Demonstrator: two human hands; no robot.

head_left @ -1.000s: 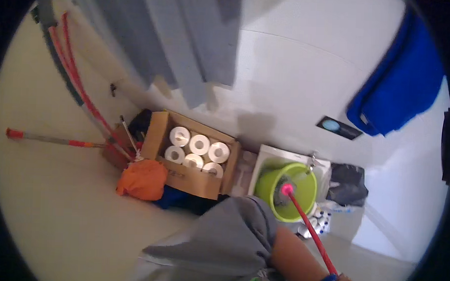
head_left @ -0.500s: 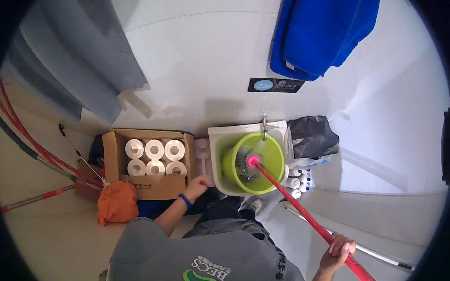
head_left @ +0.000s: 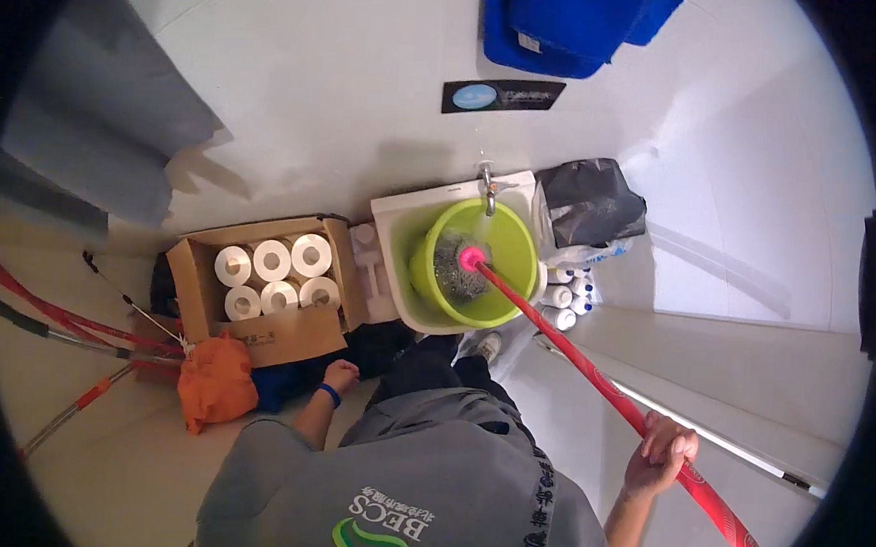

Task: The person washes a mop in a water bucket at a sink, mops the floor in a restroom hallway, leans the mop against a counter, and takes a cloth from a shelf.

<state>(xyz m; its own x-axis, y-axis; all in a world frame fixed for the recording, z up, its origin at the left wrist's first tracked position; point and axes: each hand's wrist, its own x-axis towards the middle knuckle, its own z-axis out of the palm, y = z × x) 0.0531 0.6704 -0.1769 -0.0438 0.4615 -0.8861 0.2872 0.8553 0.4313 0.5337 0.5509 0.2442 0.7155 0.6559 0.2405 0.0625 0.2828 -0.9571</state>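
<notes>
The right hand [head_left: 661, 457], at the lower right of the frame, has its grip wrapped around the red mop handle [head_left: 589, 370], fingers curled over it. The handle slants up toward the centre, where the grey mop head [head_left: 453, 267] sits inside the green bucket [head_left: 511, 266], which rests in a white sink [head_left: 401, 224] under a tap [head_left: 486, 184]. The left hand [head_left: 340, 374], left of centre with a blue wristband, hangs with its grip loosely curled and holding nothing, just below a cardboard box [head_left: 282, 331] of white paper rolls [head_left: 272, 260]. An orange cloth [head_left: 217, 382] lies at the box's lower left corner
</notes>
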